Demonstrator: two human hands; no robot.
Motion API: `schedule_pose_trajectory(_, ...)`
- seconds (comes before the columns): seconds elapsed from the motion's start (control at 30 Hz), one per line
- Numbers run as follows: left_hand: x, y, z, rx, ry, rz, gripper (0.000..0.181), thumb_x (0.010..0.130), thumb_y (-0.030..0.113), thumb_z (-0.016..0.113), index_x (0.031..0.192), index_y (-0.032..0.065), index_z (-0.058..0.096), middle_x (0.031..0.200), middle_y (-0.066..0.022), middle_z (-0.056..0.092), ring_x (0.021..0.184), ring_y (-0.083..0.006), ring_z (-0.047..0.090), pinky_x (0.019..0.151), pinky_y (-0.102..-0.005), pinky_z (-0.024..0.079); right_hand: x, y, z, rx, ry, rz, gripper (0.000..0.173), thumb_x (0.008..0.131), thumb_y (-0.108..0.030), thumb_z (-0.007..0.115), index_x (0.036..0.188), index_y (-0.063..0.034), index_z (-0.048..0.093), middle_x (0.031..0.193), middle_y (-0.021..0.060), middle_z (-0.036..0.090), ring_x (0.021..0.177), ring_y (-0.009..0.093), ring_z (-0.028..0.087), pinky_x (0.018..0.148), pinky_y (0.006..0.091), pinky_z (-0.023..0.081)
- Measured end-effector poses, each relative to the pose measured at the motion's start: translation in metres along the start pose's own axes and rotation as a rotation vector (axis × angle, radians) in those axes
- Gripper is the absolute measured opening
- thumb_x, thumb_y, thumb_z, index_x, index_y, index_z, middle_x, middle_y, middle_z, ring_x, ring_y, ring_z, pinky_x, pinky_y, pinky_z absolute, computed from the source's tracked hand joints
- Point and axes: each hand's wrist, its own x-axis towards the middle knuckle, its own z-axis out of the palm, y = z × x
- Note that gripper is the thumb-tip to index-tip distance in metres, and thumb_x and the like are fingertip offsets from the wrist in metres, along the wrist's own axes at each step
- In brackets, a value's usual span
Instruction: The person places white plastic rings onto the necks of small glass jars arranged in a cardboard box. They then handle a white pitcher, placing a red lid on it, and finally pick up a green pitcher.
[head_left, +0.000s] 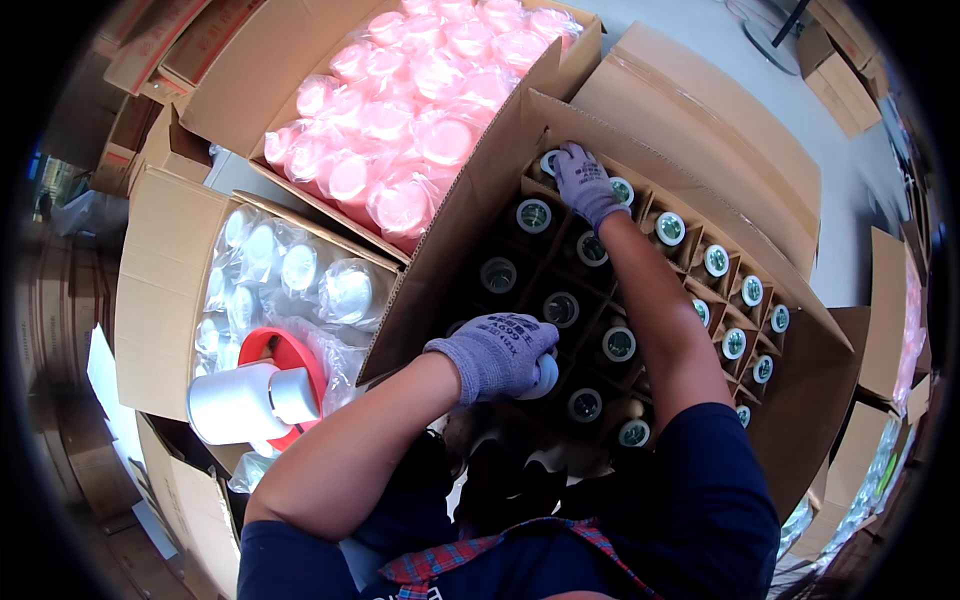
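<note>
A deep open cardboard box (675, 161) stands before me, split by cardboard dividers into cells. In the cells stand several bottles with pale ring-shaped rims and greenish glassy tops, such as one bottle (619, 343) near the middle. My left hand (499, 356), in a grey-purple knit glove, is closed around a small white rounded piece (543, 377) over the near left part of the box; it looks like a cap. My right hand (585, 180), gloved alike, reaches into the far left corner. Its fingers touch a bottle top (550, 163) there; their grip is partly hidden.
Left of the box, a carton holds pink plastic-wrapped bottles (446, 139). A smaller carton holds white wrapped bottles (300, 268). On its near edge a white bottle (232, 403) lies across a red round container (319, 360). Flattened cardboard (705, 120) leans beyond the box.
</note>
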Motion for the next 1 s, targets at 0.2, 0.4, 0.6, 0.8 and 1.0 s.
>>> schedule_pose_trajectory(0.2,-0.006,-0.004,0.004,0.037,-0.024,0.083,0.033,0.079,0.019,0.063,0.11,0.0093,0.06,0.104,-0.0144,0.062,0.1,-0.0324,0.061,0.089,-0.0408,0.049,0.009,-0.017,0.002,-0.324,-0.112,0.041,0.024,0.088,-0.02,0.049,0.111,-0.0152,0.056,0.113,0.0134,0.057,0.105,0.03,0.058,0.086,0.0441,0.047)
schedule_pose_trajectory(0.4,-0.002,0.005,0.0,0.076,-0.054,0.069,0.03,0.081,0.02,0.063,0.109,0.0108,0.061,0.103,-0.0141,0.062,0.099,-0.0319,0.062,0.089,-0.0404,0.049,0.009,-0.025,-0.011,-0.197,-0.181,0.082,0.033,0.086,-0.025,0.056,0.115,-0.0099,0.059,0.12,0.0152,0.056,0.113,0.032,0.054,0.099,0.0458,0.041)
schedule_pose_trajectory(0.6,-0.007,0.003,0.0,0.05,-0.018,0.1,0.029,0.082,0.019,0.062,0.11,0.0113,0.06,0.103,-0.0137,0.062,0.099,-0.0327,0.062,0.088,-0.0409,0.049,-0.005,-0.033,-0.009,-0.328,-0.116,-0.058,0.035,0.086,-0.021,0.054,0.117,-0.0068,0.061,0.128,0.0144,0.053,0.119,0.032,0.051,0.101,0.0449,0.04)
schedule_pose_trajectory(0.8,-0.005,0.004,0.004,0.057,-0.03,0.095,0.026,0.085,0.018,0.059,0.11,0.0113,0.061,0.103,-0.0136,0.062,0.098,-0.0326,0.062,0.087,-0.0408,0.049,0.009,-0.046,-0.026,-0.22,-0.362,0.086,0.037,0.087,-0.014,0.051,0.124,-0.009,0.057,0.133,0.0148,0.051,0.117,0.031,0.054,0.094,0.0416,0.047)
schedule_pose_trajectory(1.0,-0.007,0.011,0.002,0.064,-0.008,0.093,0.026,0.085,0.02,0.06,0.11,0.0115,0.061,0.102,-0.0132,0.062,0.097,-0.0318,0.062,0.086,-0.0405,0.049,-0.002,-0.04,-0.01,-0.21,-0.235,0.076,0.056,0.092,-0.04,0.049,0.139,-0.0092,0.044,0.143,0.0161,0.043,0.128,0.035,0.041,0.107,0.053,0.03)
